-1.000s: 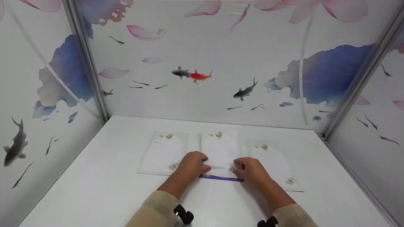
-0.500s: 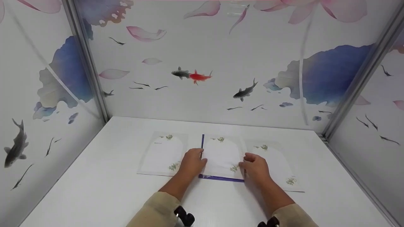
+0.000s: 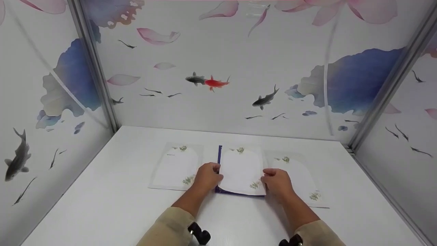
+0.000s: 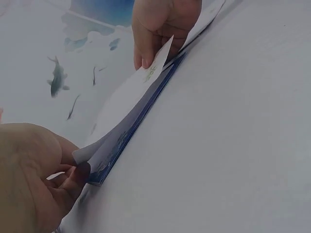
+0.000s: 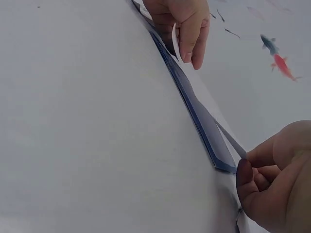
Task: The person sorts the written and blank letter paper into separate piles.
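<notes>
A white sheet of paper (image 3: 241, 171) with printed green leaves lies in the middle, above a thin stack with dark blue edges (image 3: 240, 194). My left hand (image 3: 207, 177) pinches the sheet's left edge between thumb and fingers. On the opposite edge, my right hand (image 3: 277, 181) pinches it the same way. In the left wrist view the near edge of the sheet (image 4: 131, 104) is lifted and bowed, apart from the blue-edged stack (image 4: 141, 119). The right wrist view shows the same gap over the blue edge (image 5: 194, 111). What the stack is cannot be told.
To the left lies a similar leaf-printed sheet (image 3: 177, 167) with a pale border. Another leaf-printed sheet (image 3: 295, 177) lies to the right, partly behind my right hand. The white table (image 3: 109, 205) is enclosed by printed panels (image 3: 218, 51) at the back and sides.
The middle sheet has shifted slightly right and toward me, and its near edge now bows up. A blue strip has come into view along its left side. Both outer sheets stay put.
</notes>
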`<state>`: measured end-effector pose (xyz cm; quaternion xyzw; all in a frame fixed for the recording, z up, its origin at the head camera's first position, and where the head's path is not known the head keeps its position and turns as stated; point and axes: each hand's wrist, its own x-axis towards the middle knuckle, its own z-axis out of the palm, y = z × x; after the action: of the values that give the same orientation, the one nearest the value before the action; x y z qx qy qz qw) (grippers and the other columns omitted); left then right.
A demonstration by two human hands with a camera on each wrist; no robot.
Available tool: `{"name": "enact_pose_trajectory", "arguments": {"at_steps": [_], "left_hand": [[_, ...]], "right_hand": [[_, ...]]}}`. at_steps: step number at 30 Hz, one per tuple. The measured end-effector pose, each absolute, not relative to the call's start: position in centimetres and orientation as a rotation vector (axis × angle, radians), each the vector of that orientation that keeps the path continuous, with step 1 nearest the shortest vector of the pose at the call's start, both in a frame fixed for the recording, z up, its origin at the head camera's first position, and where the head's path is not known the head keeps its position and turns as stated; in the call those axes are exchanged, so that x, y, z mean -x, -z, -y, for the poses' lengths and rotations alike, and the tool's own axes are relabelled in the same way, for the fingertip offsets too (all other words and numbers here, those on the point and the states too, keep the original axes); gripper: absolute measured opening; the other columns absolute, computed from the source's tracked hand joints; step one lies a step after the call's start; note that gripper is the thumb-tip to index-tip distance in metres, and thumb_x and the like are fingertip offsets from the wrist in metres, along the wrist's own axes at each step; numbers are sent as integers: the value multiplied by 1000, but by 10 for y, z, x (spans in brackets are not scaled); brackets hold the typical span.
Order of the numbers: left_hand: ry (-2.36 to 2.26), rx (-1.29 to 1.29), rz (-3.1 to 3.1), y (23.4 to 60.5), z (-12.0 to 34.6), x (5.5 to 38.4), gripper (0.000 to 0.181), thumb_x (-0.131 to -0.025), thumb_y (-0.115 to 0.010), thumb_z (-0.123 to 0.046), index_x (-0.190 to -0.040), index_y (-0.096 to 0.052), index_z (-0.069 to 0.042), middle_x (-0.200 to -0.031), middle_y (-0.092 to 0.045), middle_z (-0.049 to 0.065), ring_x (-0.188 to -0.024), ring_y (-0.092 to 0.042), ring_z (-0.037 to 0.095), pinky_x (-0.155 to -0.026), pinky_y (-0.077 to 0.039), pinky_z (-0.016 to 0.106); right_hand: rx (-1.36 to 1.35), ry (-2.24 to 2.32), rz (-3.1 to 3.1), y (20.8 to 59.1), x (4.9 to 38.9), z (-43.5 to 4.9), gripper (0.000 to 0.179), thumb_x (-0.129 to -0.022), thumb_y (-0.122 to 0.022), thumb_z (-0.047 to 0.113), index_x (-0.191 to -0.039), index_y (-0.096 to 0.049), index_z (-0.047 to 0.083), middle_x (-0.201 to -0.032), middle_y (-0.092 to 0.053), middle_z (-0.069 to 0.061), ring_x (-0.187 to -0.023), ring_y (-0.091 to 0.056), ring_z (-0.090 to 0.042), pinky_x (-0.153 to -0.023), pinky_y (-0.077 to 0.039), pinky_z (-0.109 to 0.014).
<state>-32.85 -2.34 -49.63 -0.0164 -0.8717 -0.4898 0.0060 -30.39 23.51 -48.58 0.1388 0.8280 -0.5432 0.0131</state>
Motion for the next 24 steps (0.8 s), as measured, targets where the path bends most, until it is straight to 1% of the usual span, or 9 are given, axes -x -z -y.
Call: {"name": "enact_pose_trajectory", "arguments": {"at_steps": [6,12,16,19,22,24], "left_hand": [[1606,73,2656,494,16,327,43,-96,-72,-10,-138,-70,-4,-132,-75,14,-132,-67,33,-115,-54,48],[1720,82,2610,490,-6,326,46,-99,-67,-11,-145,-66,-9,-136,-73,9,-128,-70,26,-113,-55,44],[1795,86,2576,489,-24,324,49,-97,-64,-7,-146,-65,-10,-136,-72,6,-122,-71,21,-110,-57,41],[1825,97,2560,488,-39,321,49,-96,-63,-6,-145,-65,-10,-136,-73,6,-119,-71,19,-108,-58,39],[1857,117,2553,489,-56,316,49,-97,-65,-6,-146,-65,-11,-136,-73,5,-118,-71,18,-106,-59,38],[1886,127,2550,490,-67,313,49,-97,-65,-6,-146,-65,-12,-136,-72,4,-117,-71,17,-104,-60,38]], "right_hand": [[-459,1769,-2521,482,305,-243,42,-105,-64,11,-146,-64,6,-142,-64,-18,-131,-61,-30,-116,-54,-44],[-480,1760,-2521,473,306,-265,44,-106,-63,14,-149,-62,6,-148,-61,-20,-135,-60,-32,-115,-54,-44],[-492,1802,-2461,468,305,-284,47,-107,-61,12,-153,-57,4,-154,-56,-21,-137,-58,-32,-111,-57,-39],[-489,1807,-2445,467,303,-301,49,-107,-60,12,-156,-54,4,-158,-52,-22,-140,-56,-31,-106,-58,-32],[-492,1803,-2441,467,298,-319,51,-108,-60,14,-157,-52,5,-161,-49,-22,-140,-55,-29,-99,-58,-25],[-498,1798,-2439,469,294,-331,51,-108,-61,15,-157,-52,6,-162,-49,-21,-136,-56,-28,-93,-58,-21]]}}
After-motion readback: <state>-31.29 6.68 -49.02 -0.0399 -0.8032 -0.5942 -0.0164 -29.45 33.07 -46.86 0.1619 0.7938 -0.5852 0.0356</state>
